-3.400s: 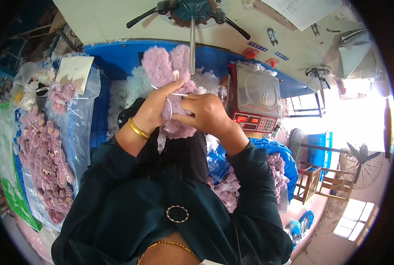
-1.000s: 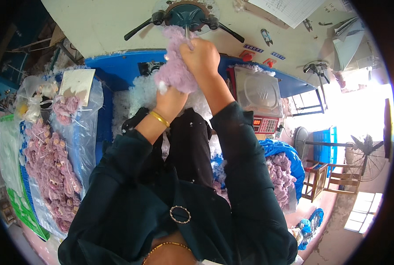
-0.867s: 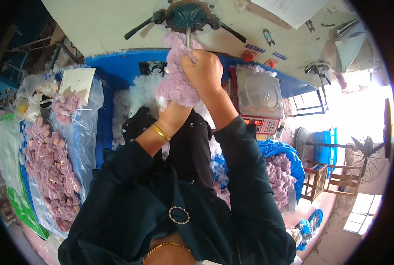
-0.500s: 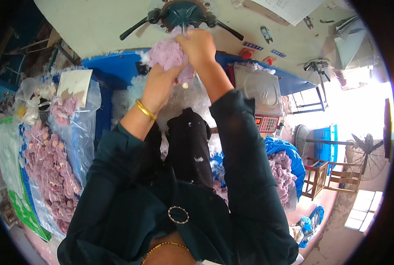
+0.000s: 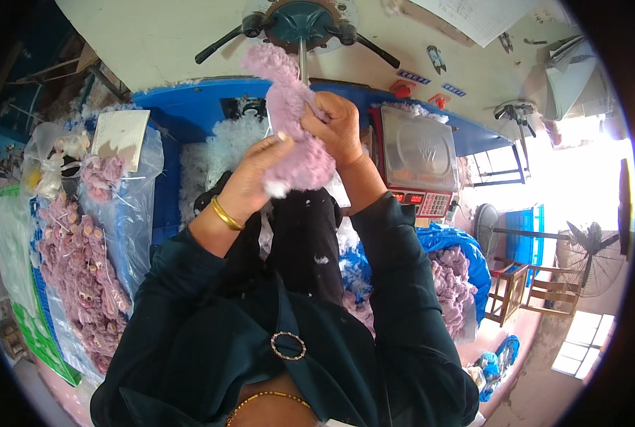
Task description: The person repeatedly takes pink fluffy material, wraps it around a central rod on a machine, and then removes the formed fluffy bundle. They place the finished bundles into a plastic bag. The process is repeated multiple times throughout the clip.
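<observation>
Both my hands hold a fuzzy lilac plush toy piece (image 5: 294,107) upright in front of a metal filling nozzle (image 5: 303,62). My left hand (image 5: 257,167) grips its lower left side, the thumb pressed on the plush. My right hand (image 5: 335,128) is closed round its right side at mid height. A tuft of white stuffing (image 5: 277,189) shows at the plush's lower end. The nozzle sticks out of a dark green round fitting (image 5: 301,25) with a black handle on each side. Whether the nozzle's tip touches the plush is hidden.
White fluff (image 5: 235,142) fills the blue-edged trough below. Heaped lilac plush pieces (image 5: 82,277) lie at left; more fill a blue bag (image 5: 452,277) at right. A scale with a red panel (image 5: 420,201), red buttons (image 5: 403,89) and small snips (image 5: 436,59) are at right.
The plush has come down off the nozzle area toward me and now stretches out long between my hands. My right hand has moved down and slightly right; my left hand has moved slightly down.
</observation>
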The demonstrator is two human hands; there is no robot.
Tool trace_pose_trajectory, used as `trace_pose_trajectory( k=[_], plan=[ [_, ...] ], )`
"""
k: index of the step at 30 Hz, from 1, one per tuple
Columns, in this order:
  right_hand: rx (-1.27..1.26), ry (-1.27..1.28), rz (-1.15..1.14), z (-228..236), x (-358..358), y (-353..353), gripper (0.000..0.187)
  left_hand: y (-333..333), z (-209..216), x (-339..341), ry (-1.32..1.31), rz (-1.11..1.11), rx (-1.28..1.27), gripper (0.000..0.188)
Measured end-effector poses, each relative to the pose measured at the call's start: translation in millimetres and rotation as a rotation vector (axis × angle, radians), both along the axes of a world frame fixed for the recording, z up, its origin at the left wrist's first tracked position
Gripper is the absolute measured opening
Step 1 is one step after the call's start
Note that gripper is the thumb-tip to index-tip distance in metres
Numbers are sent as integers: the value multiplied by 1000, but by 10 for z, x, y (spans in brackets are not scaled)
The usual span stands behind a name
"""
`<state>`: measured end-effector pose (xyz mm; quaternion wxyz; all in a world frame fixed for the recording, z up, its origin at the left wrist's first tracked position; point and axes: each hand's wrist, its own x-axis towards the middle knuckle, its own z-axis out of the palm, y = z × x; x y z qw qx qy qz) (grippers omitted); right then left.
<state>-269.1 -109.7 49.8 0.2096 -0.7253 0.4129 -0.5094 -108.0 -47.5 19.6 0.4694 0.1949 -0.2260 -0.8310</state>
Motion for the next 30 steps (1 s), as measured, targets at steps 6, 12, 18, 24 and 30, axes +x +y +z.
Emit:
trace_pose_trajectory(
  k=[6,12,18,24,30],
  plan=[
    [-224,66,-33,-41,-19,-310,23,-376,16,-164,-1071,307,-890,24],
    [-73,48,-82,94,138,-14,21,-157,93,-10,-675,154,-683,27],
    [-193,93,-43,45,78,-241,22,-318,198,-33,-1013,254,-908,34],
    [-158,84,-95,7,44,-598,24,-771,-52,-138,-1139,484,-1053,25],
    [-43,49,-135,169,190,5,24,-121,112,49,-455,59,-481,32]
  ],
)
